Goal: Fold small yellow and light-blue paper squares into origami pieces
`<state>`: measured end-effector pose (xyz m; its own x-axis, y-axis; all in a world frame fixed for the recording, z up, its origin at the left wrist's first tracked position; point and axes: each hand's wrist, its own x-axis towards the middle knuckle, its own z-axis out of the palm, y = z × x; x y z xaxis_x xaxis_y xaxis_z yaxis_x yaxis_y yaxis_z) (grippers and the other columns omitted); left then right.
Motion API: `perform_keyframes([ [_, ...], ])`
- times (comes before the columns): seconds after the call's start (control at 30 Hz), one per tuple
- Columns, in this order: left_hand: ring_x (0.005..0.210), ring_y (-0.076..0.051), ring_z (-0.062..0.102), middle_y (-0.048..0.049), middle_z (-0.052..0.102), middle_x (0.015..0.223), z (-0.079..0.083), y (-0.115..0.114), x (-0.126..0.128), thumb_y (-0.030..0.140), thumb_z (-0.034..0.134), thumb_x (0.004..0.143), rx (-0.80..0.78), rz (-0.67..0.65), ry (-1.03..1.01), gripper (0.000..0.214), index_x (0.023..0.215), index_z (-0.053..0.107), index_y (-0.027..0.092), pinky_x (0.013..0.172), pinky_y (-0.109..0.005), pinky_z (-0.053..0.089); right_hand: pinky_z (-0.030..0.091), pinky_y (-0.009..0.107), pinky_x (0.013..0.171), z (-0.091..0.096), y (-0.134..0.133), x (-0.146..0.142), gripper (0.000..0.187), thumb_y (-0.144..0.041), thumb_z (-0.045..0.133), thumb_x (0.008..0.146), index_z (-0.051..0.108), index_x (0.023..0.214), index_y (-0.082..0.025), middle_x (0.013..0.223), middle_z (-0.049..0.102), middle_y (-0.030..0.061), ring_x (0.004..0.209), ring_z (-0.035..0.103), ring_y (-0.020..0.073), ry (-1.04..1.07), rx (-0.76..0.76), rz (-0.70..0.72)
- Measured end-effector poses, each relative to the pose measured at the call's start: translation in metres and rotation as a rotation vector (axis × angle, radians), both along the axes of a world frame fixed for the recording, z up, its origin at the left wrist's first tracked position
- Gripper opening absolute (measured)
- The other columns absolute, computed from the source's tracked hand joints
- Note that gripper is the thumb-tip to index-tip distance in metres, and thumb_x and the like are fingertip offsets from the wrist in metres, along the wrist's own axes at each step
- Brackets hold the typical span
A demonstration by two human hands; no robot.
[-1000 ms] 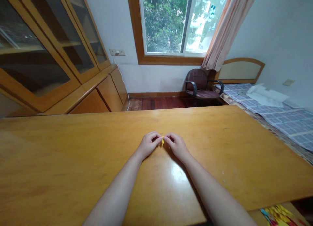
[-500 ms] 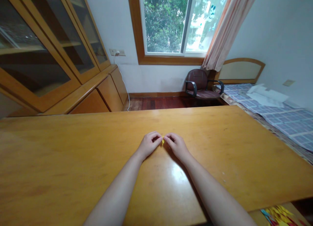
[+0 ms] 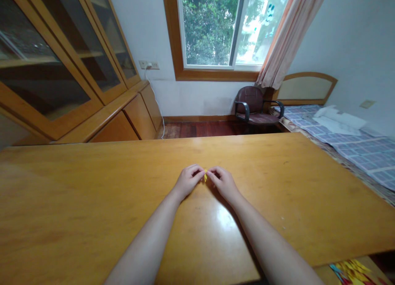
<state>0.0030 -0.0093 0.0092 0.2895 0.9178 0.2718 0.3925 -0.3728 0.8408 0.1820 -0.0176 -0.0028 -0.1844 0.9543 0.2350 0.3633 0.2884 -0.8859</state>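
Note:
Between my fingertips is a small yellow ribbon-like strip (image 3: 205, 177), with a short end hanging down. My left hand (image 3: 189, 179) pinches it from the left with thumb and forefinger. From the right, my right hand (image 3: 223, 182) pinches the same strip, its fingertips almost touching the left ones. Both hands are just above the middle of the wooden table (image 3: 92, 194). Most of the strip is covered by the fingers, so its exact shape is hidden.
At the lower right, below the table edge, lies a pile of yellow, red and blue strips (image 3: 353, 272). Beyond the table stand a brown armchair (image 3: 254, 108), a glass-door cabinet (image 3: 92, 108) and a bed (image 3: 348, 141) with white sheets on it.
Both hands keep their pinch on the yellow strip in nearly the same place. A little more of the strip shows between the fingertips. The view has shifted slightly.

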Motion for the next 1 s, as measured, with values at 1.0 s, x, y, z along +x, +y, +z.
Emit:
perform_keyframes([
  [1.0, 0.066, -0.015, 0.055, -0.0005, 0.059, 0.065, -0.0030, 0.0012, -0.0003, 0.034, 0.057, 0.088, -0.102, -0.077, -0.111, 0.028, 0.067, 0.064, 0.017, 0.065, -0.025, 0.041, 0.042, 0.024, 0.057, 0.0001, -0.0002, 0.0021, 0.026, -0.041, 0.058, 0.087, 0.066, 0.078, -0.018, 0.067, 0.063, 0.0011, 0.062, 0.054, 0.0148, 0.135, -0.135, 0.051],
])
